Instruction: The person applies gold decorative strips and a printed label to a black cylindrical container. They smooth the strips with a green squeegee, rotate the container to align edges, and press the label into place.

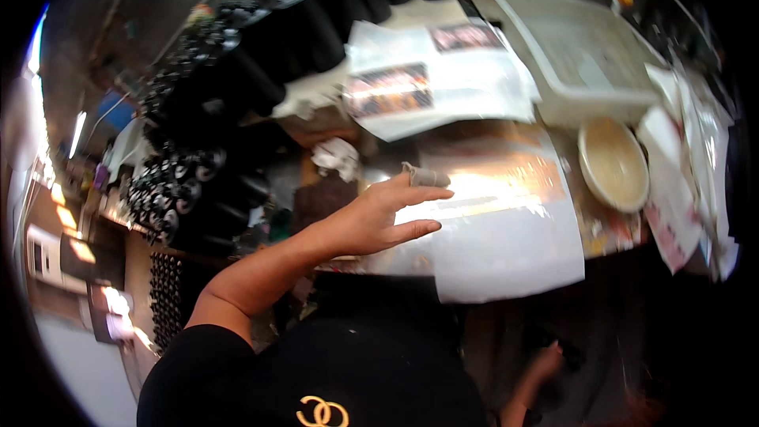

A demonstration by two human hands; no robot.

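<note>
My left hand (391, 209) reaches over the table from the left, with its fingers stretched out and apart. A grey wrap (427, 177) covers one of its fingers. The fingers are over the left part of a white sheet (514, 249) with a shiny, orange-toned band; whether they touch it I cannot tell. Glare washes out part of the band, and the sheet's front end hangs past the table edge. My right hand (545, 361) is low at the right, below the table. It is blurred and dark; a dark shape beside it cannot be made out.
Behind the sheet lies a stack of printed papers (466, 75). To the right stand a cream bowl (614, 164) and a translucent plastic tub (569, 103), with plastic-wrapped sheets (672, 190) beyond. Crumpled white paper (335, 158) lies near my left hand. Many black cylinders (300, 35) line the left and back.
</note>
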